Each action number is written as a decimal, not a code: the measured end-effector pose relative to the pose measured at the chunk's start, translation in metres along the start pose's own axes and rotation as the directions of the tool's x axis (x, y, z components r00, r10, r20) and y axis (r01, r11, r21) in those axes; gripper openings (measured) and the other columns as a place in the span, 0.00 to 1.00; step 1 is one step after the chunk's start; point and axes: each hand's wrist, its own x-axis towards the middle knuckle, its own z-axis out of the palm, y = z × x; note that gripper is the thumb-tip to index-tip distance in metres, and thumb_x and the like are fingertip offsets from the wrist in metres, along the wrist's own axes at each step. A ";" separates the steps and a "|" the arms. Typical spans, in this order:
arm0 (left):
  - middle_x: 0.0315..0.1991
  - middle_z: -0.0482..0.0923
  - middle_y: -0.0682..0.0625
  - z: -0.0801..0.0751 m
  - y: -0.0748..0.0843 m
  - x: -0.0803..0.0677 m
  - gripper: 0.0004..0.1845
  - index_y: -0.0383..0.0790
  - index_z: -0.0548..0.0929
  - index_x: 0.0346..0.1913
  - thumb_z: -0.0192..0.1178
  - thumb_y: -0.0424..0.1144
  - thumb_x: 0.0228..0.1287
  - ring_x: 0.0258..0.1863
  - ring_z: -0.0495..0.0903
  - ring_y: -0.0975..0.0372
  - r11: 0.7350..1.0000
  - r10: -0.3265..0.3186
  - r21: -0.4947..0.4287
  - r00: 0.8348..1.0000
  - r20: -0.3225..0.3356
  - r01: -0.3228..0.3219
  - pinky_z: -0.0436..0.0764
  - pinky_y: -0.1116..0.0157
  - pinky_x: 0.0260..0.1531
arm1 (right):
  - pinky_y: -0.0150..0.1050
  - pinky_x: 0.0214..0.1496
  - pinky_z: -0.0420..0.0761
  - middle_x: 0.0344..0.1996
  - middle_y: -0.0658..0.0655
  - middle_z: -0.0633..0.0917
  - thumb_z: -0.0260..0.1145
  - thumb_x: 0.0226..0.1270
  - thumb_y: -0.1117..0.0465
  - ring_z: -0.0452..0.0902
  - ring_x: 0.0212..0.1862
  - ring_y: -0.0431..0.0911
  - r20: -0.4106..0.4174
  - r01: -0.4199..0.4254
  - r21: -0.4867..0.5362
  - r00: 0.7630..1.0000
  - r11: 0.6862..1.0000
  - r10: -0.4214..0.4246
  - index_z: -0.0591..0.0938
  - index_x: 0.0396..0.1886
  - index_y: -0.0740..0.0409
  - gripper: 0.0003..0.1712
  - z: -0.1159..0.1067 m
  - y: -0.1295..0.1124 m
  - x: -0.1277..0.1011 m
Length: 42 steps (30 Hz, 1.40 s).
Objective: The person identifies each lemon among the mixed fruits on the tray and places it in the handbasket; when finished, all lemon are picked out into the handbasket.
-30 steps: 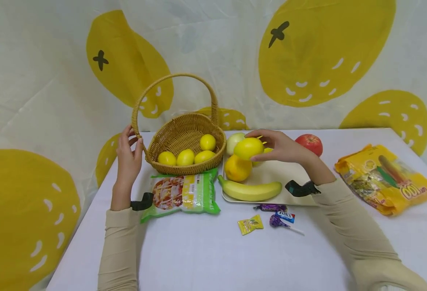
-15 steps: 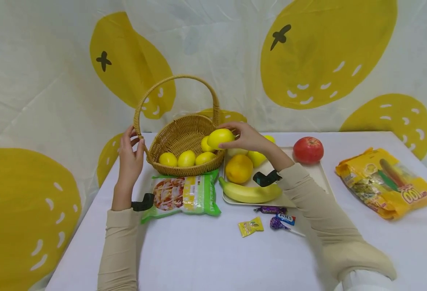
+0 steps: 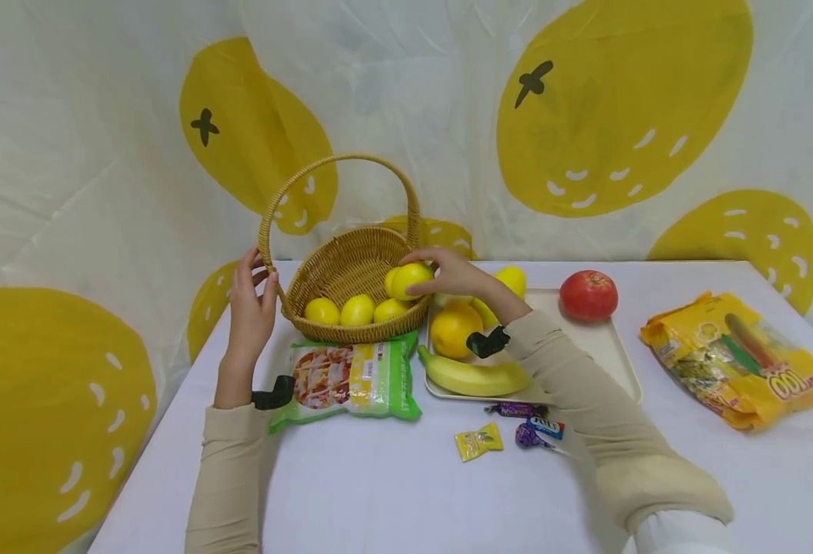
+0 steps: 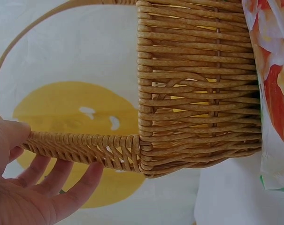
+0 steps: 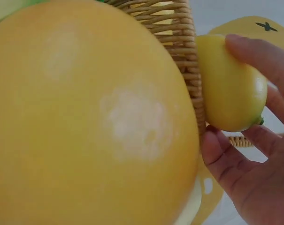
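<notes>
My right hand (image 3: pixel 444 271) grips a yellow lemon (image 3: pixel 410 279) (image 5: pixel 233 84) just inside the right rim of the wicker basket (image 3: pixel 351 265), over several lemons (image 3: pixel 357 310) lying in it. My left hand (image 3: pixel 250 296) (image 4: pixel 24 187) holds the basket where its handle (image 4: pixel 80 147) meets the left rim, thumb on top and fingers beneath. In the right wrist view a big orange fruit (image 5: pixel 85 122) fills most of the frame in front of the basket wall (image 5: pixel 181 42).
A cream tray (image 3: pixel 603 346) right of the basket carries an orange (image 3: pixel 454 329), a banana (image 3: pixel 471 375), another lemon (image 3: pixel 510 281) and a red apple (image 3: pixel 588 295). A green snack bag (image 3: pixel 351 375) lies before the basket, small candies (image 3: pixel 510 432) nearer me, a yellow bag (image 3: pixel 738 358) far right.
My right hand carried the lemon leftward from above the tray over the basket rim and lowered it into the basket. The left hand stayed on the handle.
</notes>
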 end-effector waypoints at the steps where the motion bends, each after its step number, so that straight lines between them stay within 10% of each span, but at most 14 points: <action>1: 0.62 0.62 0.31 0.001 0.000 -0.001 0.27 0.32 0.56 0.73 0.48 0.33 0.76 0.60 0.71 0.41 1.000 0.001 -0.001 1.000 0.001 -0.001 0.78 0.43 0.53 | 0.50 0.62 0.71 0.62 0.60 0.77 0.72 0.61 0.57 0.70 0.59 0.54 0.009 0.013 -0.021 1.000 1.000 -0.013 0.77 0.63 0.61 0.31 0.002 0.000 0.001; 20: 0.63 0.62 0.32 0.010 0.004 -0.001 0.28 0.33 0.55 0.74 0.47 0.34 0.76 0.62 0.70 0.41 1.000 -0.008 -0.018 1.000 0.026 0.008 0.76 0.42 0.54 | 0.50 0.67 0.69 0.58 0.67 0.77 0.67 0.63 0.68 0.68 0.64 0.59 0.020 0.023 -0.132 1.000 0.991 -0.021 0.84 0.49 0.68 0.15 0.020 0.010 -0.001; 42: 0.62 0.62 0.31 0.001 -0.002 0.001 0.27 0.33 0.55 0.73 0.47 0.34 0.76 0.61 0.70 0.40 1.000 0.011 0.016 1.000 -0.001 -0.011 0.77 0.42 0.53 | 0.52 0.64 0.73 0.55 0.68 0.80 0.66 0.66 0.66 0.74 0.58 0.60 0.027 0.054 0.263 0.998 0.963 -0.063 0.79 0.56 0.70 0.20 0.010 0.004 -0.032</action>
